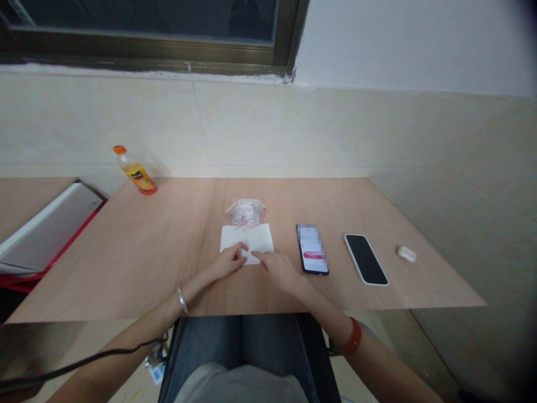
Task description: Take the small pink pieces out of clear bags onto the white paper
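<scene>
White paper [254,239] lies flat on the table [180,224], probably there for easy reach; bag [246,212] at its far edge, lit phone [312,249] to its right, seemingly aside for room; at its near edge, left hand [227,262] half-curled, right hand [277,270] half-open, forefinger extended; whether either pinches anything, I cannot tell.

Orange-capped bottle [140,179], white-edged phone [367,259], window [146,21]

Light is soft, rather dim; beyond the left grip [229,261] the window [142,21] is dark, and far rightward the picture's edge blackens.
</scene>
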Tool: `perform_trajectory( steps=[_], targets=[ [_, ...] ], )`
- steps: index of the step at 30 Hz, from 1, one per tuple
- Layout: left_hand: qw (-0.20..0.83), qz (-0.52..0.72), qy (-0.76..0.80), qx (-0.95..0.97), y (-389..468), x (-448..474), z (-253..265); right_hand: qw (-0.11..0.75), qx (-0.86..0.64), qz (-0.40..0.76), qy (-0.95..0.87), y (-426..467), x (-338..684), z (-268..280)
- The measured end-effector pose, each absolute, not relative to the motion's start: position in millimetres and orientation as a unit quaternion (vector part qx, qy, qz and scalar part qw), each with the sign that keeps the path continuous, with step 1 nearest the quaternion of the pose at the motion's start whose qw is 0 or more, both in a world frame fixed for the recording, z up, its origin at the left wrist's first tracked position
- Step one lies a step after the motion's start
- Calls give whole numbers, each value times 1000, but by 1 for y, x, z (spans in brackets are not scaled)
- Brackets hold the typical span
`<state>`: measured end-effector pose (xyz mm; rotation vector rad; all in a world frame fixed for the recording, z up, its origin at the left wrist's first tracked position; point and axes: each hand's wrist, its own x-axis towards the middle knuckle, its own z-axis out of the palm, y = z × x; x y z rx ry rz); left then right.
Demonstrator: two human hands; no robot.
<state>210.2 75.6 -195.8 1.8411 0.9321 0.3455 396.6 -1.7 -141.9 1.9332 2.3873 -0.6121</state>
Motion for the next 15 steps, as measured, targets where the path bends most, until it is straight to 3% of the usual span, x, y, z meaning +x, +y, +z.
perform_trajectory(
  steps=[10,15],
  targets=[
    [507,147,380,759,76,210,-199,20,583,-211,784,-3,394,-146],
    [434,155,365,809,74,210,-182,28,589,-213,779,-3,398,-151]
  ],
)
